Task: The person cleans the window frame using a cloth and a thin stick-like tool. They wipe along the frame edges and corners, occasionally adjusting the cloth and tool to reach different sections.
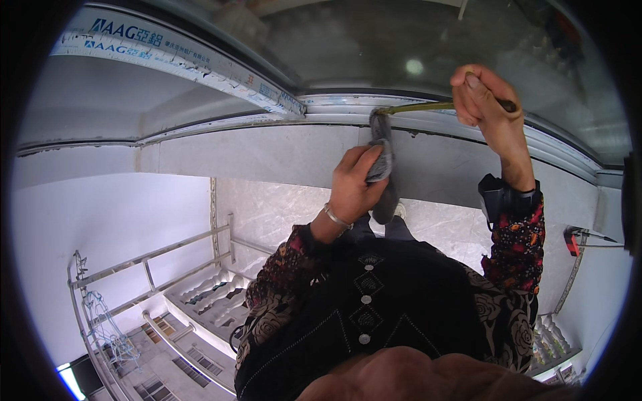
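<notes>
My left hand grips a bunched grey cloth. One end of the cloth reaches up to the aluminium window track, and the other hangs below my fingers. In my right hand is a thin yellowish-brown stick, its far tip touching the top end of the cloth at the track. The stick lies nearly level, and its dark near end shows by my right wrist. Whether the tip is wrapped in the cloth or only presses on it, I cannot tell.
Glass panes rise beyond the track. An aluminium mullion with printed protective film stands left. A tiled sill runs below the window. Behind on the left are a metal rack with blue hangers and a white balustrade.
</notes>
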The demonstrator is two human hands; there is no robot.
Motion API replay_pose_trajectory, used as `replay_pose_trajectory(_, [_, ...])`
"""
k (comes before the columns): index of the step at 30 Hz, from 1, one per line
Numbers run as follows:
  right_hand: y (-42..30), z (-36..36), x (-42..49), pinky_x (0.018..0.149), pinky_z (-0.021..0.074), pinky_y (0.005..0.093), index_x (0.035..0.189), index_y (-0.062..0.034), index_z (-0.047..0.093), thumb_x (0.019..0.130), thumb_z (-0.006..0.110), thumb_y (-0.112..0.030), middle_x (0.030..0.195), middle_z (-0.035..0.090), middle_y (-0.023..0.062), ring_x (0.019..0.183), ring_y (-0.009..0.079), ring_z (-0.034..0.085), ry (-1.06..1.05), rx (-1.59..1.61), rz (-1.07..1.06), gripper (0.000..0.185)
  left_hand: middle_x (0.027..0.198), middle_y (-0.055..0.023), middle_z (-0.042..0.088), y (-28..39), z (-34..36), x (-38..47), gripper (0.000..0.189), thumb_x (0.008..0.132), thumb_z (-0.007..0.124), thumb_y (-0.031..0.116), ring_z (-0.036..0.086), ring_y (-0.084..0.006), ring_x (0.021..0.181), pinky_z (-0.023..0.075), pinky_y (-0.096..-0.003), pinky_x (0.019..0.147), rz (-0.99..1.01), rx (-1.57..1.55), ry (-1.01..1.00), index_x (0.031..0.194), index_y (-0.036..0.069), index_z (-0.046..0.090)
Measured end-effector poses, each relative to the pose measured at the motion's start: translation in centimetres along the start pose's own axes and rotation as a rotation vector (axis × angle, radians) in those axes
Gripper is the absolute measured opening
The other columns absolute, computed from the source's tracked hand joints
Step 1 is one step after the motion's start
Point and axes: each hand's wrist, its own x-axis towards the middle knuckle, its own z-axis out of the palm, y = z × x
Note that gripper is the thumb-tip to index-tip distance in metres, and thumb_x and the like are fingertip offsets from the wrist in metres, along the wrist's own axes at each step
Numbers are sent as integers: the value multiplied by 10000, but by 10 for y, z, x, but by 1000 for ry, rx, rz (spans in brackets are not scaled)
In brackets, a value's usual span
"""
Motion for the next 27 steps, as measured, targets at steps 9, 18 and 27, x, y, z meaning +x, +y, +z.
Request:
replay_pose_trajectory(9, [35,81,36,475,299,233,1086,-19,597,1051,478,-216,631,400,-28,549,55,360,-15,183,-32,233,1000,-172,664,-28,-60,-12,413,771,752,67,664,-361,894,542,-390,770,-358,91,220,1163,35,630])
replay_pose_trajectory(18, [45,85,41,504,354,259,1066,3,577,1064,435,-177,640,371,-23,568,75,375,21,195,1,230,1064,-174,672,-31,-55,-19,410,796,755,72,677,-324,925,544,-368,807,-217,154,122,1182,30,625])
replay_pose_trajectory(27, [26,66,-17,517,391,266,1046,22,573,1052,442,-145,630,402,-1,555,100,433,117,240,-86,212,1042,-163,669,-18,-71,-24,413,782,758,26,677,-320,900,541,-343,789,-194,-14,76,1173,26,623])
